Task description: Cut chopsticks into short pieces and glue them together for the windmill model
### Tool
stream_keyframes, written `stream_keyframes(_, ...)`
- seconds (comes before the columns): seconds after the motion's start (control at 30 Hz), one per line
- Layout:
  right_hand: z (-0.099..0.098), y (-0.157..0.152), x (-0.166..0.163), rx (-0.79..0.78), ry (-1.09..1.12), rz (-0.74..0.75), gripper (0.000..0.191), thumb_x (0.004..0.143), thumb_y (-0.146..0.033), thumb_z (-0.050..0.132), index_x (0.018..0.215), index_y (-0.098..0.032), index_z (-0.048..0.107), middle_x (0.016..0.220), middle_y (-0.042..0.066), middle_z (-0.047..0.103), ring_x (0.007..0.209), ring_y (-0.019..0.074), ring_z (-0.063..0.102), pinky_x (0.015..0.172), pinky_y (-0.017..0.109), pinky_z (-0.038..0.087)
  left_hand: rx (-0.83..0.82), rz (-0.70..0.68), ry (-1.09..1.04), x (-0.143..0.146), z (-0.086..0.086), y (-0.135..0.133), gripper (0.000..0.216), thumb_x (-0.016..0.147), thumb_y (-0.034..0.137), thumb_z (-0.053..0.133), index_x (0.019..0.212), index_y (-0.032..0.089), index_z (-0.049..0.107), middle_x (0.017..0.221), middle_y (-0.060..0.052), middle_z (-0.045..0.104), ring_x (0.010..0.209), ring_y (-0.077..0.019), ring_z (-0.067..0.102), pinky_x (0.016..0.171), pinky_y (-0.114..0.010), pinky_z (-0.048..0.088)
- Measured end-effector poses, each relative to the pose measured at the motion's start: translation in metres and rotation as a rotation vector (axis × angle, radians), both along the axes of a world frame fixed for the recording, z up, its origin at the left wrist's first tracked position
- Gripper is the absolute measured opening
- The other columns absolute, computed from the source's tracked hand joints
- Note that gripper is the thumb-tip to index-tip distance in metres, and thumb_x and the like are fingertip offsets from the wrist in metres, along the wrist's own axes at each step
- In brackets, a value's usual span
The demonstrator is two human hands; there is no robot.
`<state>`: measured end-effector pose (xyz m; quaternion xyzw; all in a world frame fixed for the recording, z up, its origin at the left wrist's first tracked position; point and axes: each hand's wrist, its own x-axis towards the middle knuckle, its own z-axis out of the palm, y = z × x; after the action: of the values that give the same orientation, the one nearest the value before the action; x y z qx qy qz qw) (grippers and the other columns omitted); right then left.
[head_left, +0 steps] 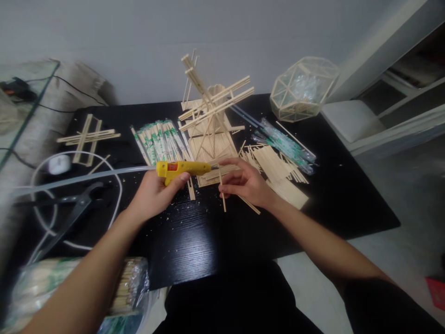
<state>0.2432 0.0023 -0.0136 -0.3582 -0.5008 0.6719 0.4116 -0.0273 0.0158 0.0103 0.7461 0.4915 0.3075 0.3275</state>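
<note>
Your left hand [153, 192] is clenched round the yellow glue gun [182, 169], nozzle aimed right, with a long clear glue rod [86, 178] trailing from its back toward the left. Your right hand [245, 183] pinches one thin stick [221, 190] between thumb and fingers. The stick is roughly upright just right of the nozzle, low over the black table [194, 241]. Can't tell if nozzle and stick touch. Just beyond both hands stands the stick model [212, 111]: a flat slatted base [212, 148] carrying a leaning post and crossed arms. Judged done: base, post and one set of arms. A crossed frame [88, 137] lies flat at the far left, well apart from the model and joined to nothing, so assembly looks only partway. Plenty of stock unused: loose cut sticks [274, 169] right of your right hand, wrapped chopsticks [162, 141] left of the model, a bagged bundle [128, 283] at the near left edge. Cutters [74, 206] lie left of your left hand. Crumbs of wood are scattered near your hands. A faceted clear case [304, 88] sits far right.
</note>
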Motion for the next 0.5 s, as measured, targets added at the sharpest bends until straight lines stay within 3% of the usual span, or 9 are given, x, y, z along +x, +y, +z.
stream_keyframes(0.5, -0.0037, 0.0005, 0.0008, 0.015, -0.002, 0.012, 0.061, 0.075, -0.027, 0.089, 0.127, -0.027, 0.056, 0.081, -0.005, 0.073, 0.07, 0.0168, 0.076, 0.066, 0.03, 0.065, -0.008, -0.014, -0.006, 0.0011, 0.0, -0.0003, 0.039, 0.096, 0.057, 0.057, 0.091, 0.022, 0.074, 0.06, -0.002, 0.063, 0.068, -0.0188, 0.066, 0.051, -0.027, 0.049)
